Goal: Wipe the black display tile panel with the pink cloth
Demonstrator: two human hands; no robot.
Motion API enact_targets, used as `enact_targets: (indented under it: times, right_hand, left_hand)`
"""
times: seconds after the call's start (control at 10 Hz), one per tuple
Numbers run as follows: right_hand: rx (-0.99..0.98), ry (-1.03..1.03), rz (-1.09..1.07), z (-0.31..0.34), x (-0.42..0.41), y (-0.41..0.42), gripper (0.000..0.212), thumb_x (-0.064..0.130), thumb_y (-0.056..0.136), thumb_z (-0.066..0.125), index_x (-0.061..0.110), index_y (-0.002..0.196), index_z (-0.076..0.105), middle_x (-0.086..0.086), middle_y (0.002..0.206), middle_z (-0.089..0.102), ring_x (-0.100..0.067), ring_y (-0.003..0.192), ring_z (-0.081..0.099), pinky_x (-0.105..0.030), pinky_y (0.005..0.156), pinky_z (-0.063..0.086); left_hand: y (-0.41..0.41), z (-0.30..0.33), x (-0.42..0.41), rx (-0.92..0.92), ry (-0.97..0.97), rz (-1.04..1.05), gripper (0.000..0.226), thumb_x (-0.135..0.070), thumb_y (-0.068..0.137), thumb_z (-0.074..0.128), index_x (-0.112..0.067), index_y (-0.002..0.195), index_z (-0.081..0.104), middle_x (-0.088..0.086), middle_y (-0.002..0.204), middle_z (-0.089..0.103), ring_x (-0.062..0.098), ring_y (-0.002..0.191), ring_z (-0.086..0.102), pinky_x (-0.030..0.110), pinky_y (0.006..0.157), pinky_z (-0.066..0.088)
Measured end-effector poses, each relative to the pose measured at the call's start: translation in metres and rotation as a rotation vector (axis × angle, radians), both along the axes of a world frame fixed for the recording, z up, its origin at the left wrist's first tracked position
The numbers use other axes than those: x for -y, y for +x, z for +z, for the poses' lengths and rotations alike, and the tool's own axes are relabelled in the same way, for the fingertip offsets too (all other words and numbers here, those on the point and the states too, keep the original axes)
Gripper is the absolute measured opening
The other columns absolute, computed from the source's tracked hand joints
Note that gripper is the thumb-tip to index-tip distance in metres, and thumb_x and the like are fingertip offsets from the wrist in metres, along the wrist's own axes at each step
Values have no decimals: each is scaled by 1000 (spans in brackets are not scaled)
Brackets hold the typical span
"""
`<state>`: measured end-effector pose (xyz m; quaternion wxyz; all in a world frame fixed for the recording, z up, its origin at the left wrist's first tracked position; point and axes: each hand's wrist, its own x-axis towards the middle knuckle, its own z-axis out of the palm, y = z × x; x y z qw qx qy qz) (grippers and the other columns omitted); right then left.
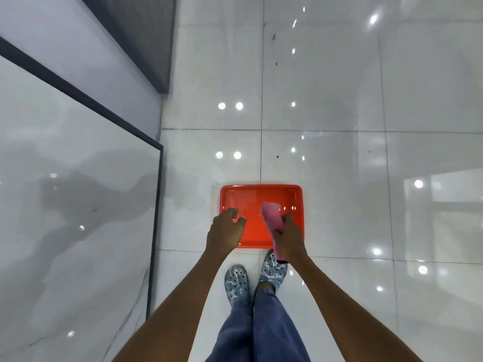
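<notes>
The pink cloth (273, 220) was up in the right hand (288, 237), fingers curled tight around its middle, one bunched end poking forward over the red tray (261, 190) and the other end hanging out below the wrist, above the right shoe (273, 270). The left hand (227, 231) hovered beside it, holding nothing, fingers loosely bent over the tray's left edge. And the tray sat flat on the glossy white floor tiles (326, 87), right in front of the person's feet, with the left shoe (236, 282) just behind its near rim. Both shoes were grey and patterned, below blue trouser legs (261, 333). Off to the left stood the display panels: a dark grey one (146, 35) at the top of the view, and nearer, a pale marbled panel (73, 205) edged in a dark frame (155, 218). The cloth was well apart from the dark panel, touching neither one. Ceiling lights glinted across the floor.
</notes>
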<state>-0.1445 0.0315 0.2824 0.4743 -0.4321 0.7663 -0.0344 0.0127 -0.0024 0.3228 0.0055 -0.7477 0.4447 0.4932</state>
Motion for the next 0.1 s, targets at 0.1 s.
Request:
enact_targets:
  times: [0.1]
  right_hand:
    - [33,64,88,-53,5,0,38,11,91,54,7,127,41,-12,113,61,-34,100,62,-51,87,49]
  left_hand:
    - [-4,-38,7,35,20,6,37,-27,94,53,-13,128,55,4,126,59,25,114,56,33,96,42]
